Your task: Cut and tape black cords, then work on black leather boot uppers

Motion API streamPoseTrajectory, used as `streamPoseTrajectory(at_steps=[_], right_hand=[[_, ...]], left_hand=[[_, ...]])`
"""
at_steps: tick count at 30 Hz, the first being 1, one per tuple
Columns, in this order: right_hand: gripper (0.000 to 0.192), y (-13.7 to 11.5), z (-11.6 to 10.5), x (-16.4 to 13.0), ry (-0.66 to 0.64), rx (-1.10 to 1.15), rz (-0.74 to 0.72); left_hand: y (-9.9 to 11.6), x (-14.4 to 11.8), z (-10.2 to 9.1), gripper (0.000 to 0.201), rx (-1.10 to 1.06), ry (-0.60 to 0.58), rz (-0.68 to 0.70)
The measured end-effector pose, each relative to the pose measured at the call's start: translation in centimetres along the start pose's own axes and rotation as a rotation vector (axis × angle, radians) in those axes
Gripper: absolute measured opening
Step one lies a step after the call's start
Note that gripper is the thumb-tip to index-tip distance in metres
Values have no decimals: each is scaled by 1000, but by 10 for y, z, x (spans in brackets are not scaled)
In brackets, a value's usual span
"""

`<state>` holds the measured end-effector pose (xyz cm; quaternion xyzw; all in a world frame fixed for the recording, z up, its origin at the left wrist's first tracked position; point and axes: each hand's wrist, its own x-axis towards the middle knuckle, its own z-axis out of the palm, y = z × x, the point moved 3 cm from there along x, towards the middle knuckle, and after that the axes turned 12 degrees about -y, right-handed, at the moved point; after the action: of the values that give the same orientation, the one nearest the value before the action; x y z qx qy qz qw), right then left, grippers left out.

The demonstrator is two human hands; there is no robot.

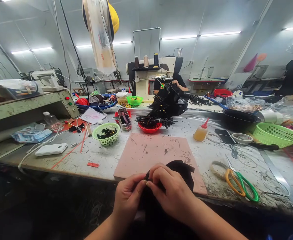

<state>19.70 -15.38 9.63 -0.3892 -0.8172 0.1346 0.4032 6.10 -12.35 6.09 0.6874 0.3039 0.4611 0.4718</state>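
- While the left hand (129,193) pinches the black cloth (181,170), the right hand (171,186) pinches it just beside, thumbs close together.
- Cloth: 5 o'clock side of the pink board (136,153) on the worktop (101,155); board contact, can't tell.
- From hands: scissors (232,168) 3 o'clock, red bowl (150,130) 12.

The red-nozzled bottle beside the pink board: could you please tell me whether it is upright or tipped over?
Upright: the bottle stands on its base on the table, its red nozzle pointing upward.
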Motion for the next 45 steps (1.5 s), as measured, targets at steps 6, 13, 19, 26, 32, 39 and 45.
streamPoseTrajectory(at_steps=[6, 13, 19, 26, 32, 39, 45], right_hand=[[16, 1, 2, 0, 25, 15, 3], [8, -2, -5, -2, 47, -313, 134], [5, -2, -13, -1, -4, -291, 226], [14, 4, -13, 0, -24, -218, 283], [14, 7, -11, 3, -39, -224, 306], [15, 6, -9, 1, -20, -309, 246], [8, 8, -25, -10, -96, -352, 342]], left_hand=[[3, 0, 1, 10, 12, 45, -54], [3, 2, 5, 11, -133, 73, -147], [-3, 2, 9, 11, -348, 96, -208], [-4, 3, 10, 14, -493, 149, -254], [-4, 5, 10, 17, -512, 147, -273], [-3, 13, 6, 23, -283, 20, -296], [1, 18, 3, 14, -214, -92, -364]])
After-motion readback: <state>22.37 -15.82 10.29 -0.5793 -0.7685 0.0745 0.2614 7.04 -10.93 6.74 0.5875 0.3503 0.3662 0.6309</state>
